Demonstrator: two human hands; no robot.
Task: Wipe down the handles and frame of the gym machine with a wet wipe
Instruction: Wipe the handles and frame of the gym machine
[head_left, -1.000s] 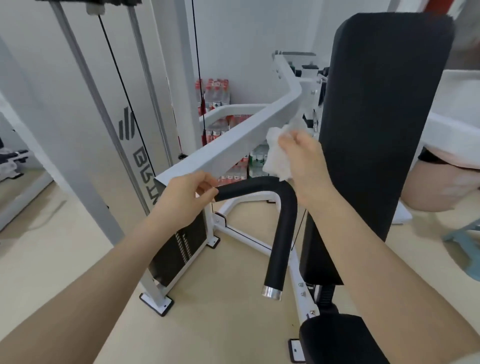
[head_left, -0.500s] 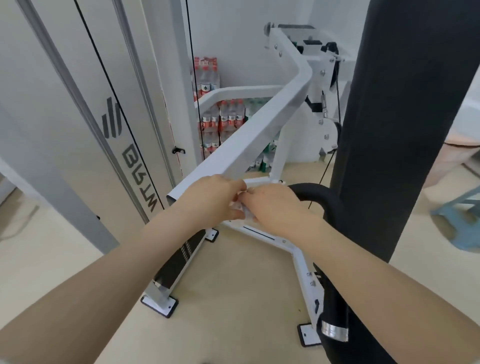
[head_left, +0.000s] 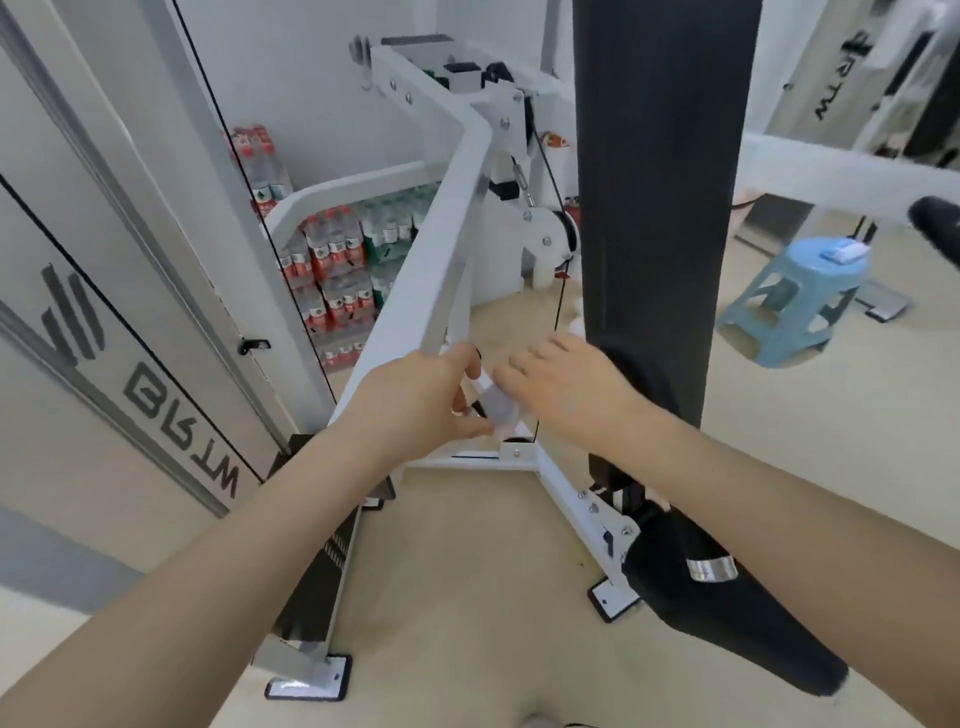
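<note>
Both hands meet at near end of white frame arm (head_left: 441, 249): left hand (head_left: 415, 405) pinches wet wipe (head_left: 498, 410); right hand (head_left: 561, 384) relaxed, fingers touching it. Judged mid-task; handle (head_left: 727, 613), lower frame likely remain.

Bright, even indoor light, soft shadows, slight motion blur, and wide-angle bending at the edges.

I see dark letters on grey panel (head_left: 156, 395) at my left, mirrored, like "BRTM". Same backward letters on far machine (head_left: 841, 78).
</note>
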